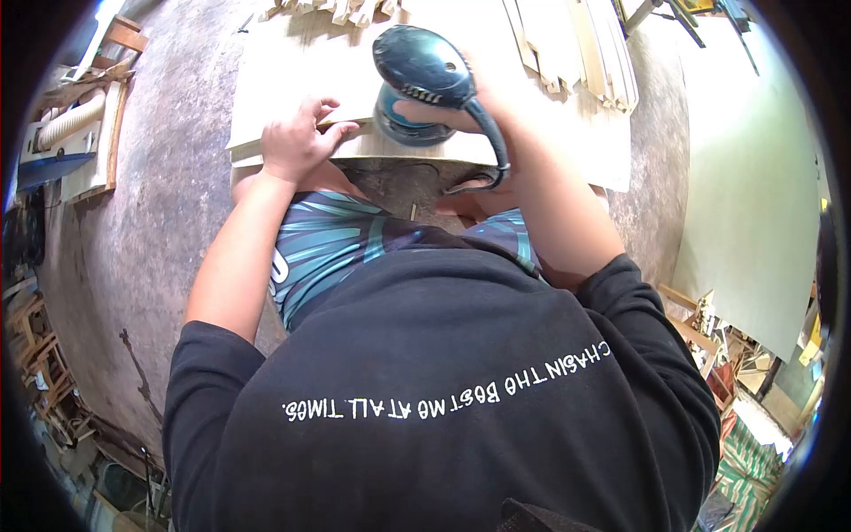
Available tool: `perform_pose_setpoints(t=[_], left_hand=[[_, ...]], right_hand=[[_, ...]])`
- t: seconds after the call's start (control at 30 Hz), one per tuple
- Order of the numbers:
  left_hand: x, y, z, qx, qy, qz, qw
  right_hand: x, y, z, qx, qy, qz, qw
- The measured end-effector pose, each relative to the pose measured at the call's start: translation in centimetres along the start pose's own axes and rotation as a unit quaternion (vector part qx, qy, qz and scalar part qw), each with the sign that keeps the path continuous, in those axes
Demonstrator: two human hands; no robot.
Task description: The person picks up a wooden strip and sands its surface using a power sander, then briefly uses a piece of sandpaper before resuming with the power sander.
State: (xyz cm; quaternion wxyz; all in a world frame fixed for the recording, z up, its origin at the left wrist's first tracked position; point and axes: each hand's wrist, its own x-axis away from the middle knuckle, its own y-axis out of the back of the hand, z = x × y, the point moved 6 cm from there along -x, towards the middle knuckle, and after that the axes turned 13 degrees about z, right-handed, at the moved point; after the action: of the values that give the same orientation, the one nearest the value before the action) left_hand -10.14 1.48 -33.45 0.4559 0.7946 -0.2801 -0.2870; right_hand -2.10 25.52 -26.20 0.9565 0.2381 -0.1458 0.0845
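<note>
I see the right hand (436, 113) gripping the sander (422, 82), which sits on the near edge of the board (292, 62). The left hand (297, 142) presses flat, fingers spread, on the board just left of it.

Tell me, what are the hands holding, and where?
Right hand grips the sander around its body; left hand presses flat on the wooden board.

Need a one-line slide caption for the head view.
Right hand holds a blue sander on a plywood sheet; left hand presses the sheet's near edge.
</note>
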Motion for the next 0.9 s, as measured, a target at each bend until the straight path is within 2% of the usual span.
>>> perform_pose_setpoints(t=[0.13, 0.23, 0.37, 0.4, 0.5, 0.53, 0.63, 0.7, 0.83, 0.9], left_hand=[[-0.1, 0.4, -0.5, 0.013, 0.012, 0.01, 1.0], [-0.1, 0.2, -0.5, 0.006, 0.006, 0.01, 1.0], [0.0, 0.0, 0.0, 0.005, -0.011, -0.002, 1.0], [0.1, 0.0, 0.0, 0.005, -0.01, -0.004, 1.0], [0.1, 0.0, 0.1, 0.012, -0.005, -0.002, 1.0], [0.0, 0.0, -0.1, 0.01, -0.007, -0.003, 1.0], [0.0, 0.3, -0.4, 0.006, -0.004, -0.001, 1.0], [-0.1, 0.3, -0.6, 0.002, 0.008, 0.009, 1.0], [0.0, 0.3, -0.6, 0.006, 0.017, 0.013, 1.0], [-0.1, 0.4, -0.6, 0.007, 0.016, 0.013, 1.0]], right_hand=[[1.9, 2.8, -0.2, 0.012, -0.004, -0.01, 1.0], [2.3, 2.5, 0.0, -0.005, -0.027, 0.001, 1.0], [-0.3, -0.7, -0.2, 0.074, 0.05, -0.036, 0.995], [-0.5, -0.9, 1.9, 0.102, 0.04, 0.03, 0.994], [-0.9, -0.8, -1.1, 0.094, 0.062, -0.04, 0.993], [0.5, 0.0, 0.3, -0.01, 0.065, 0.002, 0.998], [3.4, 3.4, -2.4, 0.041, -0.024, -0.082, 0.996], [4.5, 5.2, -6.0, 0.055, -0.009, -0.084, 0.995], [5.6, 6.3, -8.1, 0.052, 0.038, -0.141, 0.988], [5.8, 5.8, -7.3, 0.042, -0.021, -0.132, 0.99]])
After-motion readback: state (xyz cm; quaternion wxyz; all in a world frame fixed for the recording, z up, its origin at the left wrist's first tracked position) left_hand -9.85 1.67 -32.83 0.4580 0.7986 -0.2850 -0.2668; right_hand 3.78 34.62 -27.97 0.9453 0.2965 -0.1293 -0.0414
